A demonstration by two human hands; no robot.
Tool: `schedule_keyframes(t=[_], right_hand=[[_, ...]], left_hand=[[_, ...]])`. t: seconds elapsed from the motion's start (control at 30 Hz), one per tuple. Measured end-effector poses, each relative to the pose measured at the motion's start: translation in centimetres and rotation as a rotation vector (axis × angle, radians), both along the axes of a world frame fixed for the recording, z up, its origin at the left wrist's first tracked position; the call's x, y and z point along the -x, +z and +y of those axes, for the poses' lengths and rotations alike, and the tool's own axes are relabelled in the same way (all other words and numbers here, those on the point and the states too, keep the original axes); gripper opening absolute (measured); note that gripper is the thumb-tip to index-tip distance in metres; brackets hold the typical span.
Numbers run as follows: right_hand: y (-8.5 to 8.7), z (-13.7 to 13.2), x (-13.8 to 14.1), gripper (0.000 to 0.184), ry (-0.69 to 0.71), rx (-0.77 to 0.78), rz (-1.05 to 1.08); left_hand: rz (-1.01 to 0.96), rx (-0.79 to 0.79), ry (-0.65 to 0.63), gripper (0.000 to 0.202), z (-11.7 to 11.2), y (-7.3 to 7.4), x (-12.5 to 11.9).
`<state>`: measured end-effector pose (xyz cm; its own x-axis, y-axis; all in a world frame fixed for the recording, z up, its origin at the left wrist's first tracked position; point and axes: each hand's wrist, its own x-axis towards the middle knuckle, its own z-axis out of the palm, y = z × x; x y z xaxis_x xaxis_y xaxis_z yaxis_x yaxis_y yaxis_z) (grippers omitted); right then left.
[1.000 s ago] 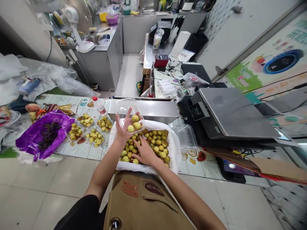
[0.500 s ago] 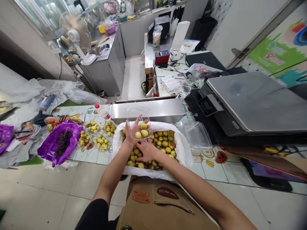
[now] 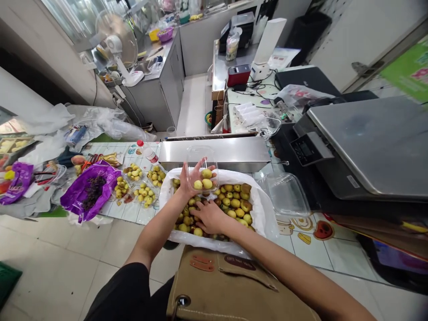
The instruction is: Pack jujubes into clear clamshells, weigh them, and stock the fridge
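My left hand is closed around a clear plastic container, raised over the left half of a white-lined box. Three yellow-green fruits, jujubes by their look, lie in the container, and my fingers show through its wall. The box holds many more such jujubes, some with brown patches. Lower in the box, my right hand rests palm down on the jujubes, its fingers apart; its fingertips touch the fruit and are partly hidden.
Several small packs of jujubes stand left of the box, near a purple bag of dark grapes and a bottle. Another clear container lies to the right beside a scale. A metal ledge runs behind the box.
The camera view has shifted, so the scene sits a little further right. My right hand's fingers have drawn closer together on the jujubes. The left hand still holds the container with three jujubes.
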<state>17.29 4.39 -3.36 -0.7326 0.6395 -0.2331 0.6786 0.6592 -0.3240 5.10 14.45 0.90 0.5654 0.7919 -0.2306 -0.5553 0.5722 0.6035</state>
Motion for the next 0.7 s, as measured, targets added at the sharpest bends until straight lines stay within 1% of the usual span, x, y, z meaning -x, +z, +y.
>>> schedule_keyframes(t=[0.13,0.23,0.33,0.43,0.53,0.6,0.7], right_hand=[[0.4,0.2,-0.5,0.043,0.037,0.025,0.012],[0.9,0.0,-1.1,0.045,0.035,0.063,0.008],[1.6,0.3,-1.5,0.051,0.036,0.145,0.0],[2.2,0.8,-1.0,0.057,0.029,0.223,-0.043],[2.4,1.6,-0.3,0.055,0.043,0.274,-0.089],[2.4,2.2,-0.2,0.054,0.068,0.322,-0.074],[2.1,3.0,-1.1,0.054,0.103,0.457,0.015]], left_hand=[[-0.099,-0.007,0.009,0.088,0.1,-0.4,0.2],[-0.147,-0.008,0.021,0.087,0.2,-0.6,0.4],[-0.166,0.024,0.025,0.083,0.2,-0.4,0.6],[-0.167,0.091,0.025,0.08,0.0,0.1,0.6],[-0.181,0.128,0.01,0.082,-0.2,0.2,0.5],[-0.19,0.138,-0.008,0.083,-0.4,0.1,0.4],[-0.204,0.152,-0.028,0.085,-0.7,0.1,0.1]])
